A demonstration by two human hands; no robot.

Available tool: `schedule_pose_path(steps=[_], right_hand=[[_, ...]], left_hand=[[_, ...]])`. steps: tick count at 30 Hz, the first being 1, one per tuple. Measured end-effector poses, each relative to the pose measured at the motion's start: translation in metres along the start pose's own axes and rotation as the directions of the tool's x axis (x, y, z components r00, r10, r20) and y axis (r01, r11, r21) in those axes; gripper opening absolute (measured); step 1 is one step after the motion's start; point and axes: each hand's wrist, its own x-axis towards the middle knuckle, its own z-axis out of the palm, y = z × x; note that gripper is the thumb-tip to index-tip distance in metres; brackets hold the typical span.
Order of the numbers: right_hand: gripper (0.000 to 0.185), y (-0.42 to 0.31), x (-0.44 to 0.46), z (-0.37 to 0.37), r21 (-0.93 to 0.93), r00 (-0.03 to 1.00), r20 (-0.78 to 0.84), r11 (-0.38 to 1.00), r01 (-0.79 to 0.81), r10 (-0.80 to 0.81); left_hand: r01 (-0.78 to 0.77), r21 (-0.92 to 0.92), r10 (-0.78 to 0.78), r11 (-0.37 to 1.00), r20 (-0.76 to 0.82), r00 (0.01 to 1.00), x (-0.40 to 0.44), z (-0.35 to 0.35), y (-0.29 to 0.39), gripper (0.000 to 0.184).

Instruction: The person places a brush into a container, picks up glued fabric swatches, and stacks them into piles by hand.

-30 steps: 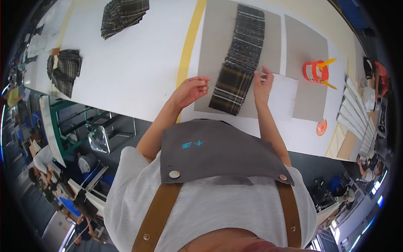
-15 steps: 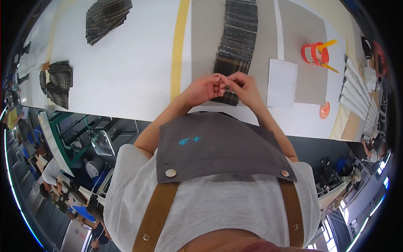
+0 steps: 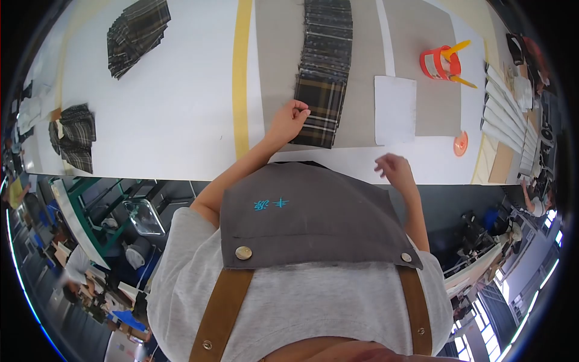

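A long row of overlapping plaid fabric pieces (image 3: 325, 90), dark with tan and white lines, runs up the table. At the left edge of its near end is my left hand (image 3: 286, 125), thumb and fingers pinched together over the cloth. What lies between those fingertips, if anything, is too small to make out. My right hand (image 3: 396, 171) is off to the right near the table's front edge, slightly blurred, its fingers loosely bent and apart with nothing seen in them. A white sheet (image 3: 395, 110) lies just beyond it.
A red tub (image 3: 439, 64) with yellow-handled tools stands at the right, an orange lid (image 3: 461, 144) nearer the edge. Two more plaid piles, a fanned stack (image 3: 139, 36) and a bundle (image 3: 75, 137), lie at the left. A yellow strip (image 3: 241, 78) crosses the table.
My hands were together over the near end of the fabric row and have parted. The right moved right and toward me; the left stays at the cloth. The whole view has shifted slightly.
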Motion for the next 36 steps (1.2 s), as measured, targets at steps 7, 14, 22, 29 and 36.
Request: schedule_pose_path(steps=[7,14,22,29,36], right_hand=[[0.053,-0.080,0.151,0.050,0.428,0.780,-0.599,0.750,0.505,-0.183],[0.051,-0.129,0.161,0.050,0.343,0.759,-0.602,0.779,0.526,-0.248],[0.038,-0.160,0.149,0.071,0.386,0.786,-0.438,0.698,0.603,-0.437],[0.052,-0.155,0.220,0.014,0.176,0.666,-0.654,0.784,0.595,-0.359],[0.082,-0.185,0.284,-0.025,-0.013,0.640,-0.737,0.951,0.310,-0.219]], left_hand=[[-0.179,0.294,0.226,0.939,-0.131,0.965,0.036,0.032,0.017,0.074],[-0.166,0.416,0.224,0.894,-0.094,0.970,0.042,0.052,0.021,0.095],[-0.297,0.043,0.299,0.954,-0.226,0.927,0.065,0.052,0.000,0.050],[-0.135,-0.075,0.100,0.988,-0.356,0.929,0.050,0.039,0.013,0.025],[-0.063,-0.178,-0.012,0.982,-0.395,0.919,0.009,-0.010,0.045,0.029]])
